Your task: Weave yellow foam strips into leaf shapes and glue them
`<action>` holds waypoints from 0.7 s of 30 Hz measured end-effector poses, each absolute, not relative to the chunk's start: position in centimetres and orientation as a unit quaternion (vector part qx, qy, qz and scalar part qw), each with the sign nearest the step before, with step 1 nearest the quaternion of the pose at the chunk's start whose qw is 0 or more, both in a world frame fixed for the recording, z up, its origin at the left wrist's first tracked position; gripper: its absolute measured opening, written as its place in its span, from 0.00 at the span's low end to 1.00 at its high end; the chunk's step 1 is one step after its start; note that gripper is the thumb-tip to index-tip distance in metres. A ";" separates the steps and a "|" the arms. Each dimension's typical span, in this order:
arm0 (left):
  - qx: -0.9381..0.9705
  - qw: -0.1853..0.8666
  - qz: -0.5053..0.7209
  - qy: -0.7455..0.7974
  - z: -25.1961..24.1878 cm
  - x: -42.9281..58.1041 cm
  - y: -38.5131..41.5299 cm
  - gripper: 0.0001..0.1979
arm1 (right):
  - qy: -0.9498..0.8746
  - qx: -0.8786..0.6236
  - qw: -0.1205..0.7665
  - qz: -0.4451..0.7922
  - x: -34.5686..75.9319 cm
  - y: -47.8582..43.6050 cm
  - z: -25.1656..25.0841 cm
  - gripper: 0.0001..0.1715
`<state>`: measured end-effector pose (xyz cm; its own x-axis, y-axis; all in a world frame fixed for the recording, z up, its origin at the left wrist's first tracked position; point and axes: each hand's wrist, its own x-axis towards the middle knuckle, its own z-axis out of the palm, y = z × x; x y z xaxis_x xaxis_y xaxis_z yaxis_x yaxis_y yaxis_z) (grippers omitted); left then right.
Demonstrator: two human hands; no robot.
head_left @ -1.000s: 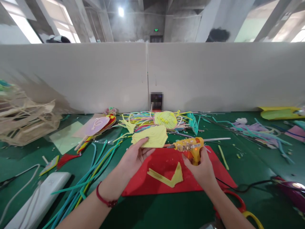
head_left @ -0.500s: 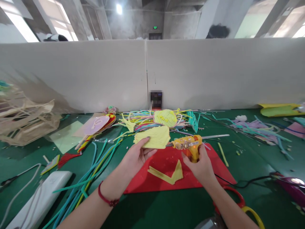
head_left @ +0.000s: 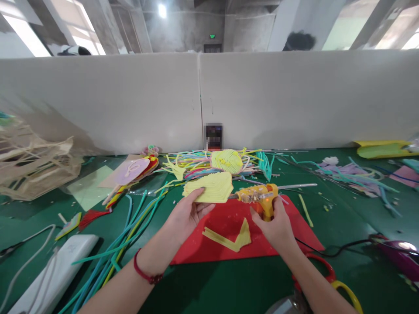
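My left hand (head_left: 188, 213) is closed on a ribbed pale-yellow piece (head_left: 211, 187), thumb on top and fingers beneath. My right hand (head_left: 275, 224) is wrapped round the handle of a yellow glue gun (head_left: 258, 195); its nozzle points left at the piece's right edge, and a clear glue stick extends from its back. Whether the nozzle touches the piece is hard to tell. Below both hands, a V-shaped yellow piece (head_left: 229, 241) lies on a red mat (head_left: 196, 253). Behind, a round yellow woven piece (head_left: 226, 161) rests on a heap of coloured strips (head_left: 193, 168).
A white power strip (head_left: 55, 274) and loose blue and green strips (head_left: 127, 231) lie at the left. Red-and-yellow-handled scissors (head_left: 348, 294) are at the lower right, near a purple tool (head_left: 397, 257). A pale partition (head_left: 131, 100) stands behind the table.
The glue gun's tail end has tipped up very slightly. Both hands keep their holds, and the whole view has shifted a little.
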<state>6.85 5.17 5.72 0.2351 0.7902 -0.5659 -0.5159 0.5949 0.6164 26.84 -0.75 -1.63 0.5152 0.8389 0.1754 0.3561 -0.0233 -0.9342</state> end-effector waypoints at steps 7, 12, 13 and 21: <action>0.154 0.771 0.421 0.452 5.7 6.8 5.2 0.07 | -0.441 -0.687 0.541 0.204 27.0 -0.7 -1.7 0.22; 0.157 0.772 0.422 0.448 5.5 6.8 5.2 0.08 | -0.425 -0.679 0.553 0.230 27.1 -0.7 -1.6 0.24; 0.159 0.772 0.424 0.446 5.4 6.8 5.2 0.07 | -0.422 -0.678 0.554 0.236 27.2 -0.7 -1.5 0.24; 0.157 0.769 0.429 0.448 5.2 6.7 5.2 0.07 | -0.427 -0.678 0.549 0.238 27.5 -0.7 -1.5 0.25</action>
<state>6.73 5.19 5.23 0.2310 0.7999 -0.5538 -0.5183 0.5829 0.6257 27.50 -0.71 -1.54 0.5214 0.8408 0.1459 0.3183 -0.0330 -0.9474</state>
